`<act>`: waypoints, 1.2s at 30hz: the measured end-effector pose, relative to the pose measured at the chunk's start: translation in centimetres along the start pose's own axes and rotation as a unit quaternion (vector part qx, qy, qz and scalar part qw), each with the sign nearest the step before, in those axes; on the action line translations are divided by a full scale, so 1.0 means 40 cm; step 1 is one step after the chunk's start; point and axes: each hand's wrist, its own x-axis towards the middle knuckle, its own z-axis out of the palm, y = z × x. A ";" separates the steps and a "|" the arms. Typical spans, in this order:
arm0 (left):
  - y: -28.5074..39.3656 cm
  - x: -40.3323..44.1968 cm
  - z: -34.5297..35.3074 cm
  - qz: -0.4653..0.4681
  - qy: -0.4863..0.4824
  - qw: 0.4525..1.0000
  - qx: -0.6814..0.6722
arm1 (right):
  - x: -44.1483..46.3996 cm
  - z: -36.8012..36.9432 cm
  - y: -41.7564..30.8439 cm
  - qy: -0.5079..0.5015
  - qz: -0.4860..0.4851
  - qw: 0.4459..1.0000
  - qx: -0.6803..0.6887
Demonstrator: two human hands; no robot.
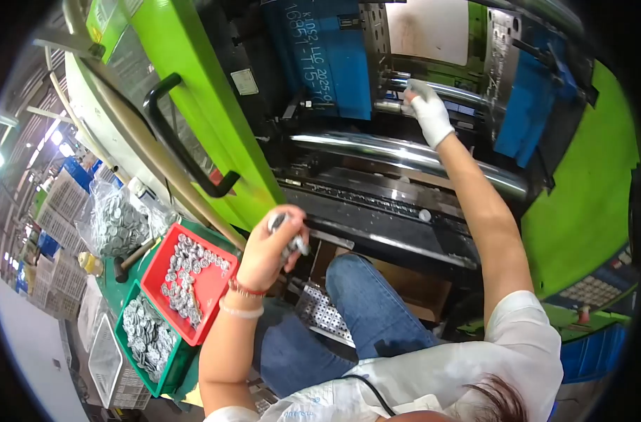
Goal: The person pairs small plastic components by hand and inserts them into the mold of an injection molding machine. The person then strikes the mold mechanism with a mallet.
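My left hand [277,240] is bare and closed around several small grey metal pieces, held in front of the machine's lower ledge. Some pieces stick out between the fingers. In a white glove, my right hand [428,112] reaches between the two blue mould halves, the left half [355,77] and the right half [528,98]. Its fingers are curled near a metal rod at the left half, and whatever they may hold is hidden. On my left, a red tray [213,287] holds small round metal parts, and a green bin [171,373] holds more grey ones.
A green machine door with a black handle [187,151] stands at left. Thick steel bars [405,153] cross below my right forearm. A hammer [129,266] and a clear bag of metal parts [116,221] lie beyond the trays. A small round piece [424,215] rests on the ledge.
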 end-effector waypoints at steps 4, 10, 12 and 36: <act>-0.007 0.012 -0.005 -0.054 -0.038 0.998 0.017 | 0.193 0.042 0.045 0.033 0.045 0.994 0.099; -0.027 0.086 0.007 -0.076 -0.025 0.997 0.001 | 0.345 0.060 0.090 0.014 0.049 0.996 0.067; -0.030 0.111 0.001 -0.089 -0.009 0.996 0.000 | 0.384 0.062 0.131 -0.005 0.053 0.998 0.045; -0.064 0.190 0.040 -0.118 -0.008 0.993 -0.014 | 0.466 0.019 0.233 -0.072 -0.006 0.997 0.035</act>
